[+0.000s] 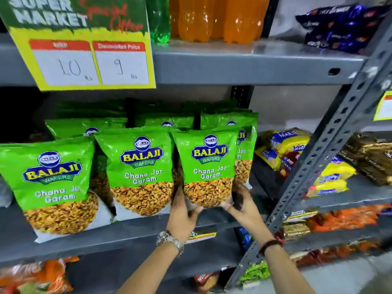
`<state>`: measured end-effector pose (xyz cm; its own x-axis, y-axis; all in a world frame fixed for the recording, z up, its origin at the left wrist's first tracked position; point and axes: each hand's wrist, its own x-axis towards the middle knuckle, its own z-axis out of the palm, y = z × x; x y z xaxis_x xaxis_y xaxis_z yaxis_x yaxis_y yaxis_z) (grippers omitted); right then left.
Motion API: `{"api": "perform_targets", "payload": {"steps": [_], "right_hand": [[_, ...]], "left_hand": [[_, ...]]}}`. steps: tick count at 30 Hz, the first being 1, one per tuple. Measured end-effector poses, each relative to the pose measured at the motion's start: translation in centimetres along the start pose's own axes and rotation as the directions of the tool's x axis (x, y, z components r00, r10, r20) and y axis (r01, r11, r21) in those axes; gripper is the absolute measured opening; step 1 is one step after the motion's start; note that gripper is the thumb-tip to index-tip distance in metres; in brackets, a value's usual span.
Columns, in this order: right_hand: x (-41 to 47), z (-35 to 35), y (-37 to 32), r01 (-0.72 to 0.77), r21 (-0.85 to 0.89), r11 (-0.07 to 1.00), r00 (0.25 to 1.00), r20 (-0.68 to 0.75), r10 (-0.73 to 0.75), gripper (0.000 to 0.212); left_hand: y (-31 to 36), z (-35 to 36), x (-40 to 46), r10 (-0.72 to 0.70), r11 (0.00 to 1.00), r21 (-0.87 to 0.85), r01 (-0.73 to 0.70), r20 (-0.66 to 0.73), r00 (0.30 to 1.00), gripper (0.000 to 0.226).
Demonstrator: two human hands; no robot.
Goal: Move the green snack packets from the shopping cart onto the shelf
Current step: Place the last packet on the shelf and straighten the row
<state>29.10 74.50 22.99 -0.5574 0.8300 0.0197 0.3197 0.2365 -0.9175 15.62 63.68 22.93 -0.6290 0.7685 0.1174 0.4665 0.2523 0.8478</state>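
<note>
Several green Balaji snack packets stand upright in rows on the grey middle shelf (pixel 135 232). The rightmost front packet (pixel 206 166) is held at its bottom corners by both hands. My left hand (pixel 182 211), with a metal watch on the wrist, grips its lower left edge. My right hand (pixel 241 203), with a dark band on the wrist, grips its lower right edge. Two more front packets stand to the left, one in the middle (pixel 141 168) and one at the far left (pixel 51 183). The shopping cart is out of view.
A yellow price sign (pixel 84 58) hangs from the upper shelf, which carries orange bottles (pixel 214 18). A slanted grey perforated upright (pixel 331 141) crosses on the right. Yellow packets (pixel 282 145) lie right of the green ones. Orange packets fill the lower shelves.
</note>
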Motion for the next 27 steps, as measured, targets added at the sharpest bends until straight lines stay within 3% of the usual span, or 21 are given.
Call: {"api": "perform_targets", "payload": {"steps": [5, 8, 14, 19, 24, 27], "right_hand": [[1.3, 1.2, 0.6, 0.063, -0.187, 0.980, 0.995, -0.059, -0.076, 0.058], [1.1, 0.4, 1.1, 0.052, -0.236, 0.970, 0.989, -0.126, -0.084, 0.052], [0.8, -3.0, 2.9, -0.053, -0.286, 0.957, 0.967, -0.254, -0.022, 0.042], [0.1, -2.3, 2.6, -0.081, -0.249, 0.965, 0.949, -0.315, -0.002, 0.040], [-3.3, 0.5, 2.6, -0.162, -0.117, 0.980, 0.891, -0.444, 0.094, 0.054], [-5.2, 2.8, 2.7, -0.048, -0.161, 0.986, 0.859, -0.511, -0.042, 0.036]], "left_hand": [[-0.1, 0.1, 1.0, 0.007, 0.993, 0.119, 0.002, -0.075, 0.997, 0.064], [0.5, 1.1, 0.6, 0.044, 0.980, 0.199, -0.028, -0.076, 0.996, 0.063], [2.5, 4.6, 1.0, 0.102, 0.985, 0.135, -0.109, 0.061, 0.993, 0.064], [2.8, 5.2, 1.1, 0.137, 0.986, 0.094, -0.138, 0.023, 0.990, 0.064], [0.7, 3.1, -0.7, 0.264, 0.956, 0.138, -0.258, -0.027, 0.964, 0.061], [-1.7, 0.0, -2.0, 0.363, 0.918, 0.204, -0.340, -0.087, 0.928, 0.050]]}}
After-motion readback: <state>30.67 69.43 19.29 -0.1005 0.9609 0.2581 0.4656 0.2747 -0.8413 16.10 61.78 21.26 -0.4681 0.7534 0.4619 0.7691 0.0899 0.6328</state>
